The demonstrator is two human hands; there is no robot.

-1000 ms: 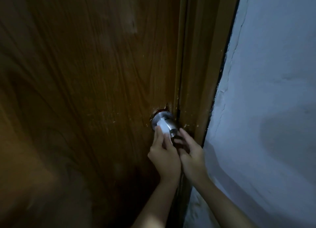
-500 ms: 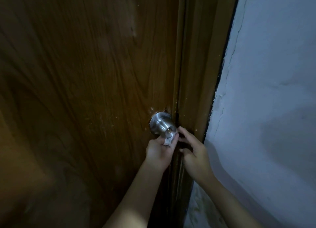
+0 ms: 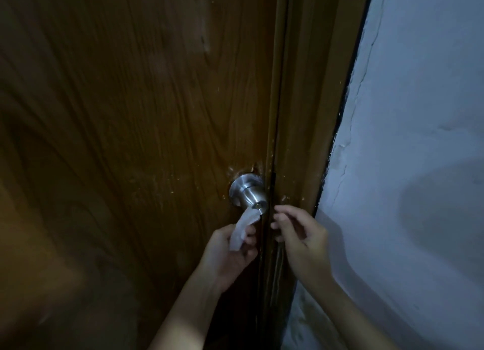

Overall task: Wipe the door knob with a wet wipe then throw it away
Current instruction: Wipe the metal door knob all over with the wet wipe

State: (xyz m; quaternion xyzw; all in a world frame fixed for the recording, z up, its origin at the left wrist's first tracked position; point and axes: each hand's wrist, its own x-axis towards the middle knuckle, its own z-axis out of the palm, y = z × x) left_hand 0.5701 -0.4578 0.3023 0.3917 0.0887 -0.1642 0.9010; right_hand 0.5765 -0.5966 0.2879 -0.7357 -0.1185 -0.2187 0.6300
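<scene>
A round silver door knob [image 3: 247, 192] sticks out of the brown wooden door [image 3: 131, 140] near its right edge. My left hand [image 3: 230, 255] is just below the knob, shut on a white wet wipe [image 3: 243, 227]. The wipe's upper end touches the underside of the knob's front. My right hand [image 3: 301, 234] hovers to the right of the knob in front of the door frame, fingers loosely curled and apart, holding nothing.
The brown door frame [image 3: 309, 113] runs down beside the door. To its right is a pale, cracked wall [image 3: 419, 140]. The scene is dim, and the lower left is dark and blurred.
My left hand has dropped from the knob's face to below it, pulling the wipe down so only its tip touches the knob. My right hand has shifted slightly right and away.
</scene>
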